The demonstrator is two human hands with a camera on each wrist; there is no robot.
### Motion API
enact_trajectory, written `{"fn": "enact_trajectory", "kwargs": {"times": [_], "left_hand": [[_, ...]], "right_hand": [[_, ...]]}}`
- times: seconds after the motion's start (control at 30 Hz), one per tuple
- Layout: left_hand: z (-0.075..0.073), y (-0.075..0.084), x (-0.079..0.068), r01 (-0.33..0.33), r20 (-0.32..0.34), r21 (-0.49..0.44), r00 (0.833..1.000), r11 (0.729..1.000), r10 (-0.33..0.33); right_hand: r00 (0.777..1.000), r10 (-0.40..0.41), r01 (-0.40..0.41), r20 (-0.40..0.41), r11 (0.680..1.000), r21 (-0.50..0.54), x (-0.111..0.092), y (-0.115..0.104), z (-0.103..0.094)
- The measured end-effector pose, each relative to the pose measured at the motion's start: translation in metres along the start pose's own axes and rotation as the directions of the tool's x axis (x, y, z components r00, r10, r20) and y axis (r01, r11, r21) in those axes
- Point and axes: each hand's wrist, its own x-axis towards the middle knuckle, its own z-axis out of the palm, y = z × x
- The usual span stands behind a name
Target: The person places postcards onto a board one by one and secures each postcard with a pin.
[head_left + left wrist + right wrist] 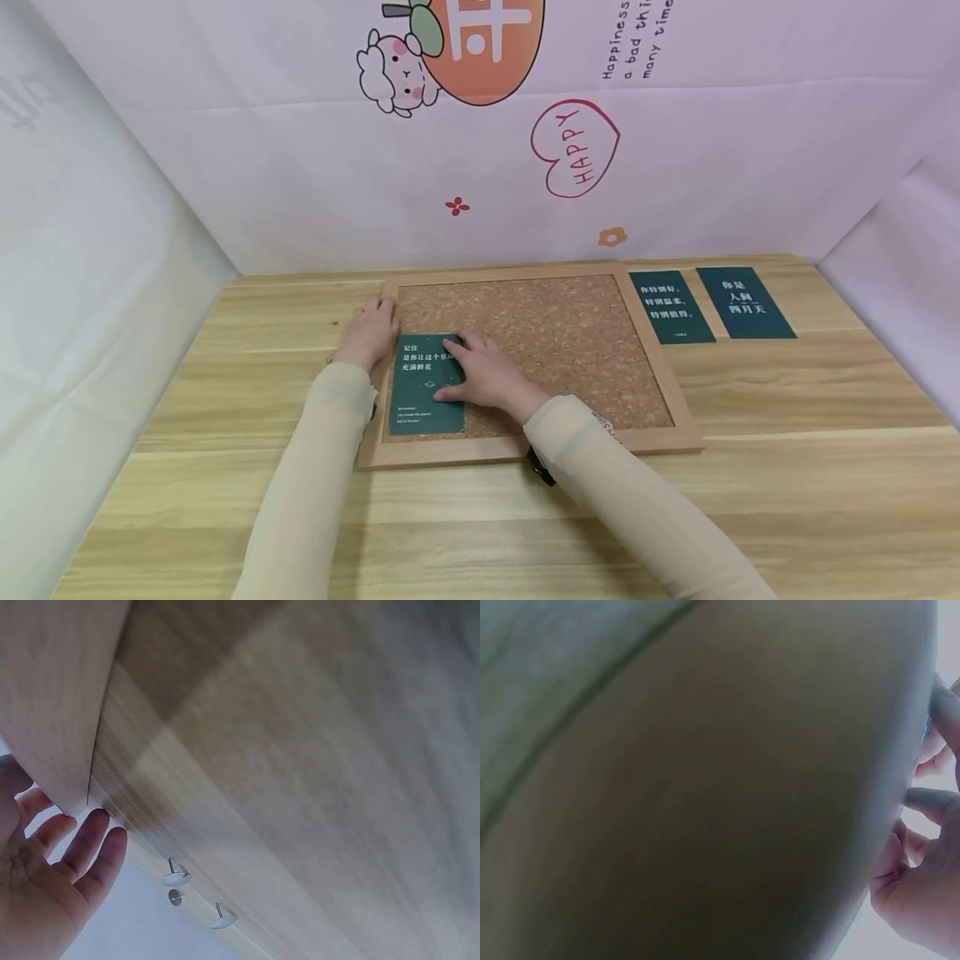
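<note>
A dark green card [420,408] with white writing lies upright on the left part of the cork board [555,333], in its pale wooden frame [652,350]. My right hand [487,371] rests on the card's right side, thumb and fingers spread over it. At the frame's left side is my left hand [369,329], its fingertips at the upper left edge. In the left wrist view, the left hand [60,874] has loosely bent fingers close to the frame's corner. Several thumbtacks [177,878] lie on the table near those fingers. A blurred surface fills most of the right wrist view.
Two more green cards, one next to the frame [675,312] and one farther right [750,321], lie on the wooden table [225,400]. A white printed cloth [315,192] hangs behind the table, with white cloth at both sides.
</note>
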Motion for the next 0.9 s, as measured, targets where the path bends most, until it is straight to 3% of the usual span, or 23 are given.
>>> {"fn": "enact_trajectory", "kwargs": {"times": [0.57, 0.9], "left_hand": [[0.0009, -0.0015, 0.0028, -0.005, -0.007, 0.004, 1.000, 1.000, 0.005], [-0.0019, 0.0002, -0.0018, -0.005, -0.001, 0.000, 1.000, 1.000, 0.005]], "right_hand": [[1.000, 0.004, -0.004, 0.012, 1.000, -0.009, 0.0006, 0.0007, 0.0003], [0.998, -0.024, 0.024, 0.063, 1.000, 0.003, 0.0031, 0.0020, -0.0051]]}}
